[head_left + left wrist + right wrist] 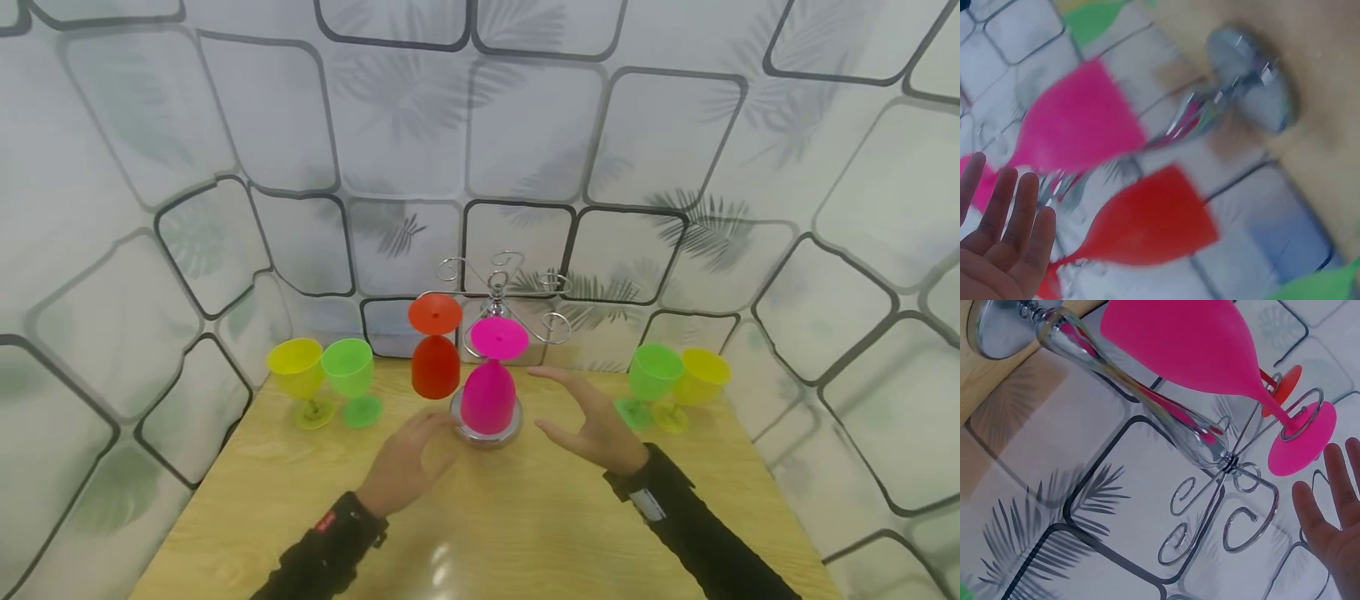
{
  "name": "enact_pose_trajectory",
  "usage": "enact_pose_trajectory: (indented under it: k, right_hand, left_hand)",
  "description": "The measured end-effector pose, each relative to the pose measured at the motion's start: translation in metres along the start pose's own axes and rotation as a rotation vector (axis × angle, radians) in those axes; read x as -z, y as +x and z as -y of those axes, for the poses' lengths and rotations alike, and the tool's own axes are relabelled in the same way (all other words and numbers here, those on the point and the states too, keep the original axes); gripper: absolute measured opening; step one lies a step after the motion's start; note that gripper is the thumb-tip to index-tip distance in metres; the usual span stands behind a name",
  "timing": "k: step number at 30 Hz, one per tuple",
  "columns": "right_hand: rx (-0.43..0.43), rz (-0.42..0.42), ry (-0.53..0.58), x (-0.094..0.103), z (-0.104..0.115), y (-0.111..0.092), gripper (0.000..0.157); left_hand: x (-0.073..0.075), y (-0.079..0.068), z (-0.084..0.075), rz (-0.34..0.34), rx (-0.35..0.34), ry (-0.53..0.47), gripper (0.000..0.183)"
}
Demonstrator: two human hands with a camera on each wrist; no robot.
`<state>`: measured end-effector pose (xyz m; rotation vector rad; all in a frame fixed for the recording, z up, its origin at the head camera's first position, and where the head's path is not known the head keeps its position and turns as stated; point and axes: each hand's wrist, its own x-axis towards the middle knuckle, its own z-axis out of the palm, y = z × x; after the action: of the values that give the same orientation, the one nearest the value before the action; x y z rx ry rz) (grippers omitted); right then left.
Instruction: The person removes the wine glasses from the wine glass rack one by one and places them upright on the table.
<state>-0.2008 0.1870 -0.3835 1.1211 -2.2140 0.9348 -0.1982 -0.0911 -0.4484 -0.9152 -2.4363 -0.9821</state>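
A pink goblet [489, 398] and a red goblet [436, 367] hang upside down by their feet from the curled wire arms of a chrome stemware rack [1192, 442]. In the head view the pink bowl covers most of the rack's column and part of its round base [482, 440]. My left hand [405, 462] is at the left of the base, fingers spread and holding nothing; whether it touches the base I cannot tell. To the right of the pink goblet, my right hand [600, 421] hovers apart from it, fingers extended, with nothing in them.
On the wooden table [525, 533], a yellow goblet [297, 371] and a green goblet [350, 371] stand upright at the left. Another green goblet [654, 372] and yellow goblet [701, 377] stand at the right. Patterned cloth [405, 117] encloses the back and sides.
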Motion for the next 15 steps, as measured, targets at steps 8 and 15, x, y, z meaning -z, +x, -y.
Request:
enact_pose_trajectory:
  k: [8,15]
  right_hand:
    - [0.089,0.036,0.038,-0.012,0.005,-0.007,0.053]
    - [0.055,0.140,0.038,-0.032,0.017,-0.020,0.043]
  left_hand:
    - [0.078,0.072,-0.001,-0.104,-0.058,0.091,0.037]
    - [0.096,0.121,0.008,0.054,0.018,0.220,0.055]
